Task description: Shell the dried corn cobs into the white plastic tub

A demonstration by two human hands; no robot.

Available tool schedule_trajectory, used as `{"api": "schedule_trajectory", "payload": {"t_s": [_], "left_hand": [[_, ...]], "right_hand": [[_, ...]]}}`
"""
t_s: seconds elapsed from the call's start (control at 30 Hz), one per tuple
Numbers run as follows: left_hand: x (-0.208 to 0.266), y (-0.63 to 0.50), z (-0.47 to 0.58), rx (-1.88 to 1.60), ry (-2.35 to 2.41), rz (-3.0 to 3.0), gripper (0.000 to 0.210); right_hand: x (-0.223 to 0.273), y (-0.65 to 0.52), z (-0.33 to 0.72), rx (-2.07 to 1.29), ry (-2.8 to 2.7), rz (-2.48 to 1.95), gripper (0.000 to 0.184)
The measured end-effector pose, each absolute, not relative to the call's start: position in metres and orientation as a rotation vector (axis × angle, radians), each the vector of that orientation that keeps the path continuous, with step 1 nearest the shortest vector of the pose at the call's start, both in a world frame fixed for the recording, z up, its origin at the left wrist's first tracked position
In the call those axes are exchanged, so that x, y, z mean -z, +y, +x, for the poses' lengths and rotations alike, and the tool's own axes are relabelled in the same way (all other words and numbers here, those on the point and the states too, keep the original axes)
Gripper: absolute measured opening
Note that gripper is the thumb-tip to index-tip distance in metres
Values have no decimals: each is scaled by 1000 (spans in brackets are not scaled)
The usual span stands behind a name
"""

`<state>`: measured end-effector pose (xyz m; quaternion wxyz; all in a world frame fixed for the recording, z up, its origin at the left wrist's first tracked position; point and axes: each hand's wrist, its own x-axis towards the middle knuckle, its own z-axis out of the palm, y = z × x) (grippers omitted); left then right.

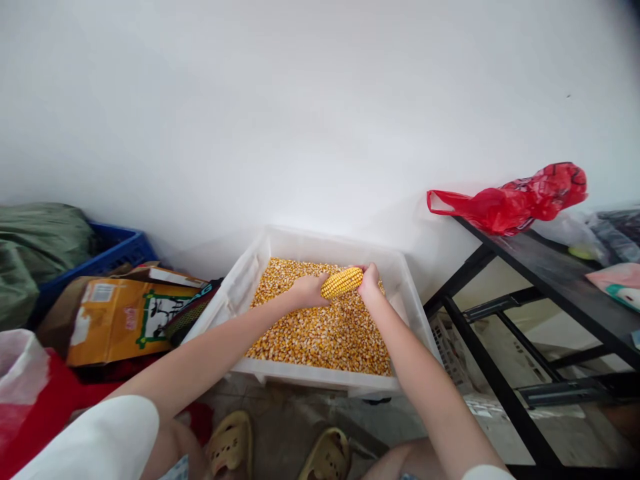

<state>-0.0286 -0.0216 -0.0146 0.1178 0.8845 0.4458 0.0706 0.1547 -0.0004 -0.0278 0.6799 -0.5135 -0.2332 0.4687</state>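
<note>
- The fingers (pixel 371 269) of the right hand (pixel 369 283) are bent about one end of the cob (pixel 342 283), which seems pinched there; some are hidden behind it.
- The opposite end is held by the left hand (pixel 306 292), thumb and fingers apparently closed on it.
- Between the two sets of fingers the cob is suspended, its rows left bare; both ends are best gripped firmly, so that no twist or slip is allowed.
- Below the fingers, loose kernels (pixel 320 340) are heaped; the cob is best held low and central, so that anything shed is caught.
- All around the fingers, the kernels are enclosed by the tub (pixel 320 378), whose walls should be cleared by both wrists.
- Farther out, the fingers are flanked by a box (pixel 113 327) leftward and a rack (pixel 565 267) rightward.
</note>
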Motion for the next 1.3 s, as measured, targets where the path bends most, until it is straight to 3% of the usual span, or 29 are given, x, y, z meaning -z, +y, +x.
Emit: {"api": "schedule_trajectory", "payload": {"t_s": [0.13,0.47,0.63,0.8,1.1,1.3], "left_hand": [[10,-22,-33,-327,1162,2524,63],[11,-18,-37,-506,837,2210,64],[11,-21,-33,-532,650,1909,63],[14,-17,-29,-610,641,1742,61],[13,-13,-36,-633,611,1700,62],[17,-11,-32,-650,681,1807,67]], "right_hand": [[21,0,150,-957,-468,-1172,45],[15,-4,150,-604,-740,-1205,47],[8,-6,146,-762,-699,-1156,40],[-1,-11,142,-1055,-753,-1024,45],[-6,-19,138,-935,-1055,-1101,43],[1,-13,141,-926,-897,-1157,48]]}}
